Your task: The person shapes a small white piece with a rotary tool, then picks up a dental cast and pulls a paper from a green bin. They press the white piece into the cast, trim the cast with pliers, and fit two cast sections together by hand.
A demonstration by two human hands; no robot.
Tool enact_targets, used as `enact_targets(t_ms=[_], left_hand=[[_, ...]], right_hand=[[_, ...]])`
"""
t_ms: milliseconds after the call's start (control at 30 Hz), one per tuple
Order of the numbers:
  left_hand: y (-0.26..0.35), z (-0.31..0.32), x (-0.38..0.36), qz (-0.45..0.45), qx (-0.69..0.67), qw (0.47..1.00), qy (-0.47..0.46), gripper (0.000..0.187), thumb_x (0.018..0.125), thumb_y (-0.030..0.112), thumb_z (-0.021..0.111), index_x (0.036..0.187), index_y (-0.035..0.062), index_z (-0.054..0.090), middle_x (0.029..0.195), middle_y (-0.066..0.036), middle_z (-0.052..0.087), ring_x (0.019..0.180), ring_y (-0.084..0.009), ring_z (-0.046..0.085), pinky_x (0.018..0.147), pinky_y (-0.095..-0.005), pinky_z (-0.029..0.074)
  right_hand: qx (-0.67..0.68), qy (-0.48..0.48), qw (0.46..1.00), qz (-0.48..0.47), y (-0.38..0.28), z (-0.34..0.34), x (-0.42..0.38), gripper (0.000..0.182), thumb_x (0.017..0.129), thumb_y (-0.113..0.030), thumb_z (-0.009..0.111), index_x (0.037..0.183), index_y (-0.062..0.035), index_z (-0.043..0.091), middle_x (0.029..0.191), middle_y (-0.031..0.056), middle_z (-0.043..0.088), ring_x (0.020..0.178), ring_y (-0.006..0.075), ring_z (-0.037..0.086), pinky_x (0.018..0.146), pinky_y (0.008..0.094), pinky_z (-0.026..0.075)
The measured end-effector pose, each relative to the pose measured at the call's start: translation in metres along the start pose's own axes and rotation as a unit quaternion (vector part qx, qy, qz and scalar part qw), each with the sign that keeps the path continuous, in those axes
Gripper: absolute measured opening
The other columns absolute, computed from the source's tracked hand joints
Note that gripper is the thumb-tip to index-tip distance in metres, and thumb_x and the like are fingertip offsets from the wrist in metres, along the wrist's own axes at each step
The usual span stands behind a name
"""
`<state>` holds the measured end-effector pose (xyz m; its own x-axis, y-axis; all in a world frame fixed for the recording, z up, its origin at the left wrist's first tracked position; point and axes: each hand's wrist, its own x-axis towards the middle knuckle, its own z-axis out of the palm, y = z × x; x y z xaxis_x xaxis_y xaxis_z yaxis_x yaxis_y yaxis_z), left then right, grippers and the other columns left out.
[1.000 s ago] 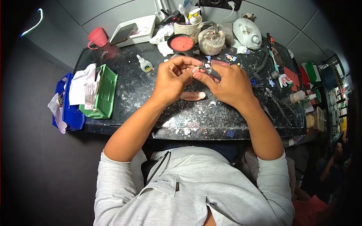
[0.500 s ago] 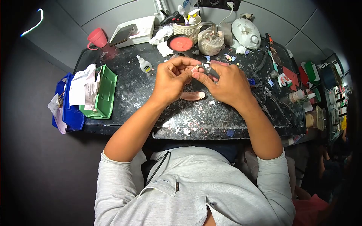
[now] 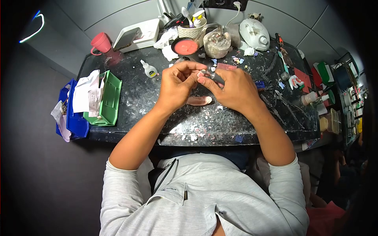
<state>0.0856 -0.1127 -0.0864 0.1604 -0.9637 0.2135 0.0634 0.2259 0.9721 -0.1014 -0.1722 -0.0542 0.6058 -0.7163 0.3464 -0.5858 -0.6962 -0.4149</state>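
Observation:
Both hands meet above the middle of the dark, speckled worktop (image 3: 138,106). My left hand (image 3: 177,83) pinches a small pale piece (image 3: 201,73) between thumb and fingers. Wrapped round a grey, metallic-looking tool (image 3: 216,78), my right hand (image 3: 235,85) has its thumb tip close to that piece. The tool's near end touches or almost touches the piece; most of its body is hidden by the fingers. Below the hands, a pinkish elongated piece (image 3: 199,101) lies on the worktop, its left end partly behind my left hand.
Left: green bin (image 3: 112,98), blue bin (image 3: 76,125), white dropper bottle (image 3: 149,69). Behind: pink mug (image 3: 100,42), white tray (image 3: 151,38), black-rimmed bowl of pink material (image 3: 186,47), bagged container (image 3: 217,44), white machine (image 3: 254,33). Right: dental model (image 3: 295,82), metal tools (image 3: 289,105). Scraps litter the worktop.
The view has shifted slightly, so the worktop items appear a little further left. Both hands keep their hold, with the small piece and tool still close together.

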Motion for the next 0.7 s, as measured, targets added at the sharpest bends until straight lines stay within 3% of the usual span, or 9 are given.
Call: enact_targets(t_ms=[200,267,533,600,700], left_hand=[[-0.005,-0.002,0.001,0.02,-0.021,1.0,-0.011,0.016,0.1,0.0,0.065,0.115,-0.004,0.071,0.1,-0.007,0.076,0.083,-0.0073,0.068,0.069,-0.0212,0.052],[-0.005,-0.001,0.001,0.021,-0.027,0.999,-0.007,0.016,0.1,0.0,0.065,0.115,-0.0041,0.071,0.1,-0.007,0.076,0.084,-0.0074,0.068,0.069,-0.0213,0.052],[-0.001,-0.002,-0.001,0.027,-0.021,0.999,-0.006,0.017,0.1,-0.001,0.065,0.116,-0.0044,0.071,0.101,-0.008,0.076,0.086,-0.0073,0.068,0.07,-0.0213,0.052],[-0.004,-0.004,0.001,0.029,-0.017,0.999,-0.019,0.021,0.1,-0.002,0.064,0.12,-0.0066,0.067,0.107,-0.012,0.075,0.096,-0.0142,0.072,0.081,-0.0241,0.059],[-0.004,-0.005,0.0,0.022,-0.01,1.0,-0.015,0.021,0.1,-0.002,0.064,0.12,-0.0072,0.067,0.107,-0.013,0.075,0.096,-0.0141,0.072,0.08,-0.024,0.059]], right_hand=[[0.009,0.027,1.0,-0.014,0.002,0.005,-0.001,0.068,0.093,-0.064,0.065,0.079,0.002,0.069,0.075,0.0189,0.067,0.075,0.0378,0.071,0.072,0.0491,0.056],[0.044,-0.022,0.998,0.024,-0.001,-0.002,0.002,0.068,0.093,-0.065,0.065,0.081,0.0023,0.071,0.074,0.0188,0.067,0.075,0.0381,0.071,0.071,0.049,0.056],[0.034,-0.015,0.999,0.014,0.0,-0.001,0.002,0.069,0.092,-0.066,0.066,0.08,0.0023,0.071,0.073,0.0187,0.067,0.073,0.0371,0.071,0.069,0.0482,0.056],[0.03,-0.004,1.0,0.004,0.0,0.0,0.001,0.069,0.092,-0.066,0.066,0.078,0.0021,0.071,0.072,0.0186,0.066,0.073,0.0369,0.071,0.069,0.0482,0.056],[0.05,-0.018,0.998,0.019,-0.004,-0.004,0.003,0.068,0.092,-0.065,0.067,0.077,0.002,0.071,0.072,0.0191,0.066,0.072,0.0374,0.071,0.069,0.0481,0.056]])
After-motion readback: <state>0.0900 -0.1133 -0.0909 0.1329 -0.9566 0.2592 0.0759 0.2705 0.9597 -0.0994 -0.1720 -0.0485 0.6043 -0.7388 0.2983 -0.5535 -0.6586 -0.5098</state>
